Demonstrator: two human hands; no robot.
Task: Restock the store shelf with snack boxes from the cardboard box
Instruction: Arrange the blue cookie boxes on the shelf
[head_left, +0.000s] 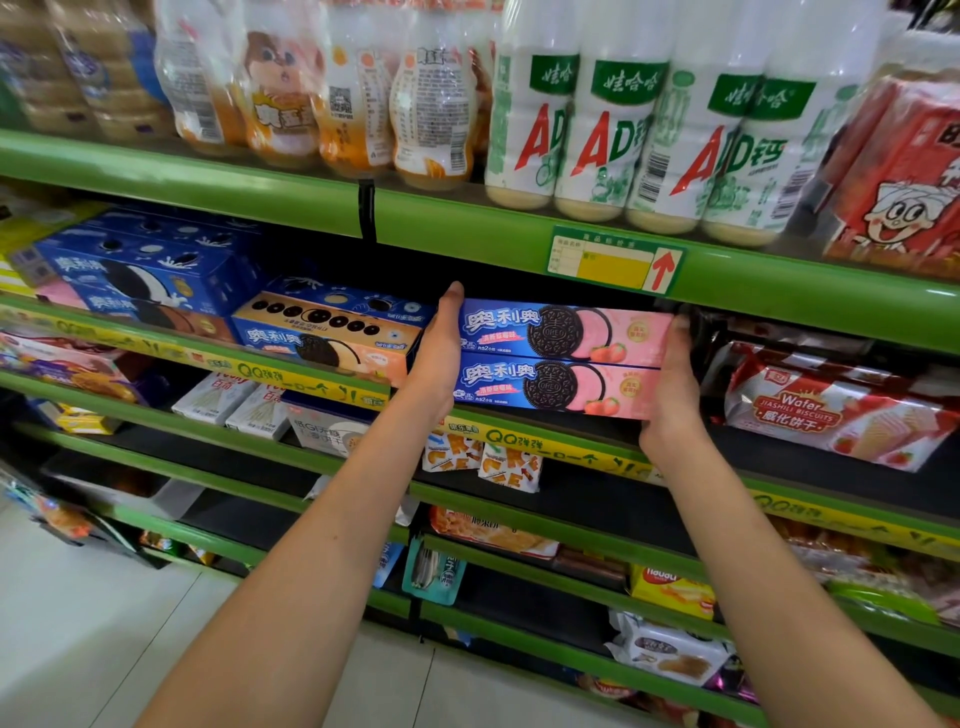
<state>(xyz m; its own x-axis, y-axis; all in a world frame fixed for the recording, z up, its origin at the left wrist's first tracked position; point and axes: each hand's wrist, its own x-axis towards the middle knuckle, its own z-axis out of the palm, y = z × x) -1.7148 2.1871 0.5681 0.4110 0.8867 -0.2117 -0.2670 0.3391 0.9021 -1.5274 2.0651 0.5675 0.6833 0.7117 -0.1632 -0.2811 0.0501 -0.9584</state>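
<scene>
Two pink-and-blue strawberry Oreo boxes (563, 358) lie stacked one on the other at the front of the green shelf (571, 441). My left hand (441, 353) presses flat against their left ends with straight fingers. My right hand (672, 384) presses against their right ends, fingers reaching behind. The stack sits between my two palms, just above the shelf edge. The cardboard box is not in view.
Orange-and-blue Oreo boxes (332, 332) lie just left of my left hand, with blue Oreo boxes (150, 270) further left. A red wafer biscuit pack (831, 410) sits to the right. White drink bottles (613, 119) fill the shelf above. Lower shelves hold assorted snacks.
</scene>
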